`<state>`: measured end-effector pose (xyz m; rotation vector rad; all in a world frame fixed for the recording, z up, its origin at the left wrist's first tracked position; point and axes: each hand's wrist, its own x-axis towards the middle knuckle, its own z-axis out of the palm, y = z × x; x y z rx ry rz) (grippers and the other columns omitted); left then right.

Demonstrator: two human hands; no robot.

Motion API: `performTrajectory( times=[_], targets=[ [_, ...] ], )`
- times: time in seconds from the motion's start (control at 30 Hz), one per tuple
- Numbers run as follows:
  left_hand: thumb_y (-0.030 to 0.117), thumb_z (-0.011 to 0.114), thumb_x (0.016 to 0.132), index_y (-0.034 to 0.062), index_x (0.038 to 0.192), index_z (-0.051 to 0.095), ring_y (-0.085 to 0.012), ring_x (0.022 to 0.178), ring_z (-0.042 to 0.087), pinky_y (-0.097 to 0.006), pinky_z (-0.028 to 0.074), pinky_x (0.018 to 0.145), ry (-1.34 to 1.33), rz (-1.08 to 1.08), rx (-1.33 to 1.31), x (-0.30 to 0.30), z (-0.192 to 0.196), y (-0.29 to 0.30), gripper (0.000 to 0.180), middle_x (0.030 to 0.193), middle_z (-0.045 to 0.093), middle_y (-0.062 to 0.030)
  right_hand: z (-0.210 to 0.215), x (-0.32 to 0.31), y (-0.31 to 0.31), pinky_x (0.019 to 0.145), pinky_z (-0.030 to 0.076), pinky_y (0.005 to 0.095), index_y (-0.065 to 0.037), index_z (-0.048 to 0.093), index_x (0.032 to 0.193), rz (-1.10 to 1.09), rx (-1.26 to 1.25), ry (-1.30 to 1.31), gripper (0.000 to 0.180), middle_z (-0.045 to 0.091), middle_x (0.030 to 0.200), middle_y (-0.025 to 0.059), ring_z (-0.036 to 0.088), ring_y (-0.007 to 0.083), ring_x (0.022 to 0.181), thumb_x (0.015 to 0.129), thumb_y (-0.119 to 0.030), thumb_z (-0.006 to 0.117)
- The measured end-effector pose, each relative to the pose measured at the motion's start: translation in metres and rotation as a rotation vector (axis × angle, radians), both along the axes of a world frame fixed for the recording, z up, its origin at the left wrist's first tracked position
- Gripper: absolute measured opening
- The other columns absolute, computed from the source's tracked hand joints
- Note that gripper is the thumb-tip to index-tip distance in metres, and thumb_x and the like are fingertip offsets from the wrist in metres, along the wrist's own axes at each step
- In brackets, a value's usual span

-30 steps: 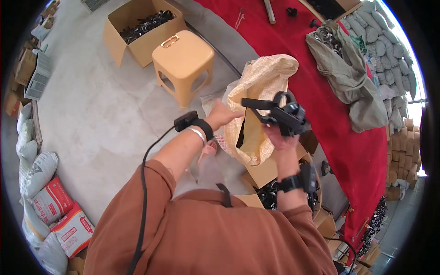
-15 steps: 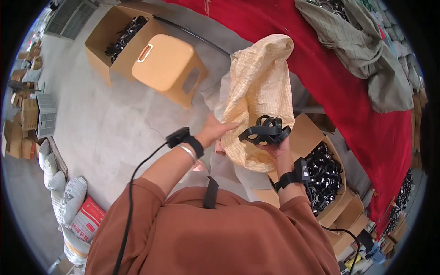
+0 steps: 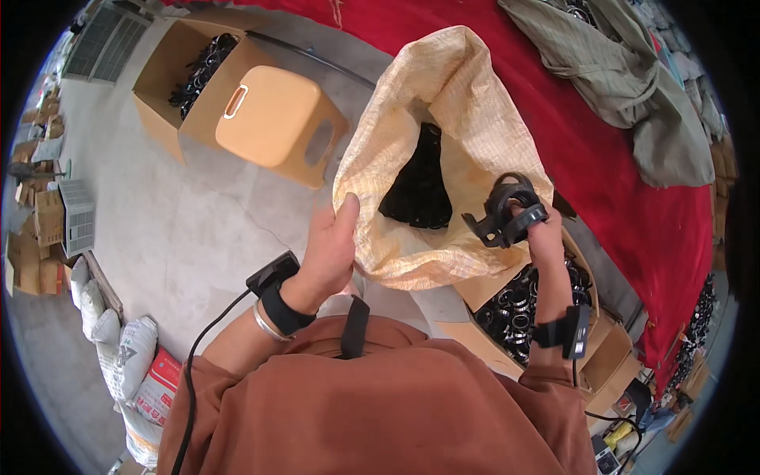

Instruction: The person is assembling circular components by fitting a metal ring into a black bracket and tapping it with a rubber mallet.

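Observation:
In front of me a cream woven sack [image 3: 380,257] stands with its mouth spread wide, and a dark mass of black parts [image 3: 419,186] lies deep inside. My left hand [image 3: 331,241] grips the sack's left rim, thumb over the edge. At the right rim, my right hand [image 3: 543,233] is closed on several black ring-shaped parts [image 3: 507,212] with flat tabs, held over the sack's mouth. Whether its fingers also pinch the sack cloth is hidden.
Right of me, a cardboard box [image 3: 495,344] holds many black rings. A tan plastic stool [image 3: 273,115] stands ahead left, beside another box [image 3: 154,79] of black parts. Red cloth [image 3: 602,178] hangs at the right, with a grey-green sack [image 3: 673,150]. Filled bags [image 3: 134,356] lie far left.
The sack's mouth has been pulled wide, showing its contents. My left hand has taken hold of the left rim, and my right hand has moved right with the black rings.

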<state>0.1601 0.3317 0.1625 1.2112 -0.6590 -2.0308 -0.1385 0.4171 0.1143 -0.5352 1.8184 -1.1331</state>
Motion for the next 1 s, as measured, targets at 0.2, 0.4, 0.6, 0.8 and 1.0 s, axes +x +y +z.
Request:
performTrajectory(
  times=[0.2, 0.4, 0.6, 0.8, 1.0],
  targets=[
    [0.027, 0.042, 0.095, -0.0038, 0.115, 0.048, -0.0137, 0.090, 0.056, -0.028, 0.046, 0.079, 0.015, 0.011, -0.007, 0.004, 0.009, -0.006, 0.037, 0.105, 0.058, -0.0088, -0.016, 0.035, -0.062, 0.074, 0.047, 0.0323, 0.001, 0.061, 0.101, 0.387, 0.310, 0.306, 0.037, 0.064, 0.089, 0.0140, 0.061, 0.0243, 0.081, 0.071, -0.020, 0.068],
    [0.031, 0.052, 0.090, -0.0009, 0.102, 0.056, -0.0087, 0.067, 0.052, -0.025, 0.046, 0.060, -0.315, -0.662, -0.130, 0.024, -0.002, -0.007, 0.034, 0.083, 0.059, -0.0034, -0.002, 0.074, -0.010, 0.089, 0.041, 0.0424, 0.004, 0.050, 0.113, 0.318, 0.080, 0.657, 0.053, 0.056, 0.107, 0.0238, 0.052, 0.0368, 0.103, 0.075, -0.029, 0.065],
    [0.023, 0.050, 0.090, -0.0039, 0.106, 0.054, -0.0153, 0.080, 0.057, -0.029, 0.046, 0.072, -0.318, -0.987, -0.190, 0.086, -0.084, 0.018, 0.032, 0.091, 0.059, -0.0085, 0.005, 0.169, 0.061, 0.078, 0.045, 0.0447, -0.006, 0.056, 0.101, 0.935, 0.149, 0.604, 0.027, 0.060, 0.093, 0.0166, 0.057, 0.0358, 0.091, 0.079, -0.022, 0.054],
    [0.025, 0.054, 0.088, 0.0003, 0.101, 0.053, -0.0152, 0.075, 0.059, -0.028, 0.049, 0.066, -0.238, -1.120, 0.063, 0.071, -0.072, -0.015, 0.028, 0.084, 0.059, -0.0072, 0.046, 0.193, 0.092, 0.074, 0.046, 0.0438, -0.006, 0.058, 0.100, 0.677, 0.475, 0.480, 0.039, 0.062, 0.085, 0.0191, 0.059, 0.0373, 0.085, 0.083, -0.040, 0.051],
    [0.027, 0.055, 0.088, 0.0015, 0.097, 0.054, -0.0161, 0.073, 0.059, -0.030, 0.050, 0.062, -0.250, -1.161, 0.097, 0.072, -0.078, -0.033, 0.027, 0.081, 0.059, -0.0074, 0.044, 0.227, 0.117, 0.078, 0.045, 0.0428, -0.007, 0.060, 0.104, 0.499, 0.513, 0.438, 0.046, 0.062, 0.091, 0.0183, 0.058, 0.0352, 0.090, 0.080, -0.046, 0.056]
  ],
)
